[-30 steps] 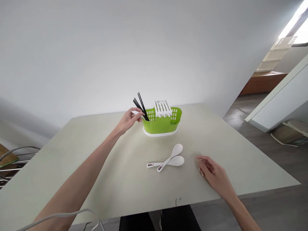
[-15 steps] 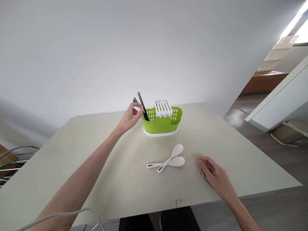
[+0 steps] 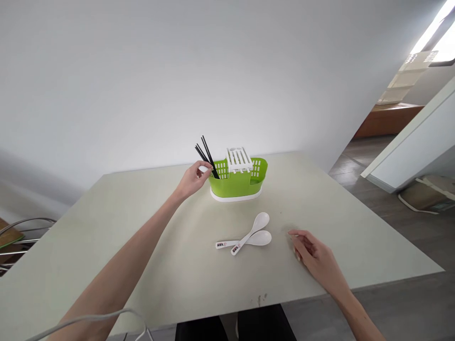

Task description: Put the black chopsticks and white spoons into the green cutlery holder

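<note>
At the left end of the green cutlery basket (image 3: pixel 234 185), my left hand (image 3: pixel 195 179) pinches a white spoon (image 3: pixel 204 168), of which only a small part shows between the fingers. Several black chopsticks (image 3: pixel 210 157) stand tilted in that end of the basket, right beside my fingertips. A white slatted rack (image 3: pixel 239 159) sits across the basket's middle. Two white spoons lie crossed in front of it, one slanted (image 3: pixel 260 221) on top of the other (image 3: pixel 262 238). My right hand (image 3: pixel 314 255) rests to their right over the table, fingers loosely curled and apart, holding nothing.
The pale table (image 3: pixel 170 279) reaches back to a white wall (image 3: pixel 177 85). A grey cable (image 3: pixel 95 317) crosses my left forearm at the lower left. A metal rack (image 3: pixel 28 232) stands beyond the table's left edge.
My left hand has lowered slightly with the white spoon, down beside the chopsticks at the basket's rim. My right hand and the crossed spoons stay in place; the view shifts a little.
</note>
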Demonstrator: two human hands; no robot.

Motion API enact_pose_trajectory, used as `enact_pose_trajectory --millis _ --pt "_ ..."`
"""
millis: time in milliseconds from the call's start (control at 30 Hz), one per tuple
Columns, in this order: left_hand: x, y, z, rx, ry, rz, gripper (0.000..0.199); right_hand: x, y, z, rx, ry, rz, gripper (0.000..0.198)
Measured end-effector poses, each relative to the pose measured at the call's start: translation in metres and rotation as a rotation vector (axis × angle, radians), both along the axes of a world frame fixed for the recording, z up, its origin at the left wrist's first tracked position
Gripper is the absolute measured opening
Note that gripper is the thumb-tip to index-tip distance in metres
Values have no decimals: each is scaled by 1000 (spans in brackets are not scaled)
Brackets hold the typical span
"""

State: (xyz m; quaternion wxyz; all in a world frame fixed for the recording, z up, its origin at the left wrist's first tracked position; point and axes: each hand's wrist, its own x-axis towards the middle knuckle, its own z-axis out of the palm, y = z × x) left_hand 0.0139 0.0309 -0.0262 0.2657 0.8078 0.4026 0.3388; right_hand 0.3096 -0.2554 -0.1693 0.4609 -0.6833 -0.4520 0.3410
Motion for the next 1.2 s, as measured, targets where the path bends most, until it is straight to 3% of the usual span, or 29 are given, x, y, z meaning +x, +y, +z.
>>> enact_pose_trajectory --millis 267,367,500,667,800,900,1067,1200 --pt "0 -5 -2 92 -26 36 28 -1 0 2 17 -19 0 47" --pt "-9 -13 -8 123 -132 131 36 -1 1 4 25 -51 4 48" --pt "-40 -27 -37 37 -293 399 40 0 4 11 26 -85 48 48" --pt "-95 -40 -87 -146 -281 530 41 -12 8 30 -60 -129 172 48" --pt "-119 -44 -102 -179 -328 544 37 -31 17 39 -137 -175 231 51" --pt "-122 -46 -102 -195 -333 505 37 -39 30 37 -174 -211 158 50" --pt "-120 -48 -103 -229 -309 455 37 -32 63 32 -194 -371 3 44" --pt "-121 -50 -104 -246 -286 439 39 -28 86 31 -189 -385 54 42"
